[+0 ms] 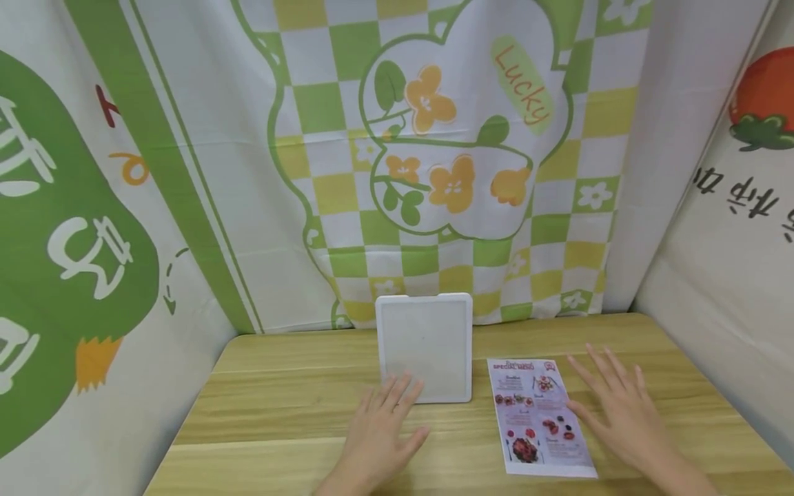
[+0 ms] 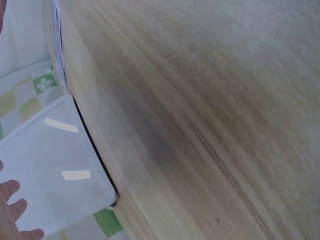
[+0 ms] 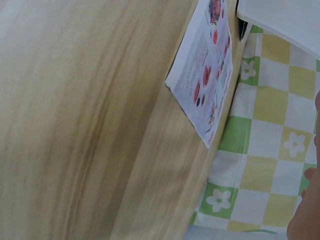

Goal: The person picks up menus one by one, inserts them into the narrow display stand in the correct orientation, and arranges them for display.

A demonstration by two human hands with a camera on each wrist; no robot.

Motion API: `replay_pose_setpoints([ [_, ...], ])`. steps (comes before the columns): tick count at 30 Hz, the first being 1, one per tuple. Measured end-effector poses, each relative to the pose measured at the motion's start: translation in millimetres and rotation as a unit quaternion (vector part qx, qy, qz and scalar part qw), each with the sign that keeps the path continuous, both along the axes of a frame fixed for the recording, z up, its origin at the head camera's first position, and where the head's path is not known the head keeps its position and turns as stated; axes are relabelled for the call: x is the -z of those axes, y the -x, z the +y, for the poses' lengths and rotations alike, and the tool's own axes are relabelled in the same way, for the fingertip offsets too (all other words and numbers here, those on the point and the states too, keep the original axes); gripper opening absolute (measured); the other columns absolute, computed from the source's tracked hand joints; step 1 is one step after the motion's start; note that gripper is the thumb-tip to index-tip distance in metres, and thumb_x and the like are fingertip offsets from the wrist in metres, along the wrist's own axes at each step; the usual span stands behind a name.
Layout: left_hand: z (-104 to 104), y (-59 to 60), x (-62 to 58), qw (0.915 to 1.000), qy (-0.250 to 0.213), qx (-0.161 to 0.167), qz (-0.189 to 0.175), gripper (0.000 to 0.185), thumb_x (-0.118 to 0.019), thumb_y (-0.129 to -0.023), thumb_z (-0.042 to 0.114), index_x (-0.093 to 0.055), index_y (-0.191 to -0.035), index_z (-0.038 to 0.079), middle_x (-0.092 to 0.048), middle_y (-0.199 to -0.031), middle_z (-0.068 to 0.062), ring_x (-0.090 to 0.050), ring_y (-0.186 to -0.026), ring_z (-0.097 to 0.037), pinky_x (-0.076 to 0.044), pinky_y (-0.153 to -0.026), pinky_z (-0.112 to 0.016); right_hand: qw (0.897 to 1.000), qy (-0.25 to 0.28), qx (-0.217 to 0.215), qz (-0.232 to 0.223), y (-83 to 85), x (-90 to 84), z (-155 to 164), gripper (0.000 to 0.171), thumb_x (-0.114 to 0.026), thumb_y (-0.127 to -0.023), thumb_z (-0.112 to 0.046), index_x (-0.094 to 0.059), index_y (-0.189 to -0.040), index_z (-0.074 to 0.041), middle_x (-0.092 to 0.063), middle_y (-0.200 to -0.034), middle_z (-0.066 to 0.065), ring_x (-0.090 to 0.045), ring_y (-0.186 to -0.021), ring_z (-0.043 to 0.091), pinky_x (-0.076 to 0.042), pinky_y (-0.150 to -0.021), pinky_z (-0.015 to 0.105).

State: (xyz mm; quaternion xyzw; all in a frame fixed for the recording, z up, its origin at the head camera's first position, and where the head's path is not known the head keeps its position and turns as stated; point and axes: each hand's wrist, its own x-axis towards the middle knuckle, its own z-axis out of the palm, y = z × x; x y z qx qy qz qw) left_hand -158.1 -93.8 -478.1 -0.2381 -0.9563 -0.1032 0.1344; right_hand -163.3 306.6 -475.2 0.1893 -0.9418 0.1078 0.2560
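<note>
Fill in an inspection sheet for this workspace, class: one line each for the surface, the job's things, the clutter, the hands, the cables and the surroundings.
Surface: wooden table, light grain, flat.
Job's things: white square board upright at the back of the table; printed menu leaflet lying flat to its right.
Clutter: nothing seen.
Hands: left hand open, fingers spread, fingertips at the board's lower edge; right hand open, fingers spread, beside the leaflet's right edge; contact cannot be told.
Cables: nothing seen.
Surroundings: checked green and yellow cloth backdrop with flowers and the word Lucky; printed cloth panels on both sides.
</note>
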Motion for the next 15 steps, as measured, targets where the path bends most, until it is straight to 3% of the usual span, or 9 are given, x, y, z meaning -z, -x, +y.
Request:
replay_pose_setpoints([
  [9, 10, 3.8, 1.3, 0.9993, 0.008, 0.026, -0.027, 0.066, -0.055, -0.097, 0.05, -0.037, -0.154, 0.022, -0.035, -0.158, -0.003, -0.033, -0.143, -0.027, -0.032, -0.11, -0.06, 1.0, -0.002, -0.009, -0.003, -3.3, 8.3, 8, 0.075, -0.065, -0.094, -0.038, -0.027, -0.157, -0.023, -0.006, -0.165, 0.006, 0.004, -0.15, 0.025, 0.013, -0.115, 0.05],
  [15, 21, 7.3, 6.1, 0.9984, 0.021, 0.047, -0.022, 0.063, -0.055, -0.098, 0.05, -0.039, -0.152, 0.022, -0.039, -0.156, -0.003, -0.038, -0.141, -0.027, -0.037, -0.106, -0.059, 1.0, -0.002, -0.017, -0.011, -8.8, 14.7, 14, 0.077, -0.067, -0.093, -0.035, -0.025, -0.158, -0.024, -0.007, -0.166, 0.007, 0.004, -0.15, 0.024, 0.013, -0.116, 0.05],
])
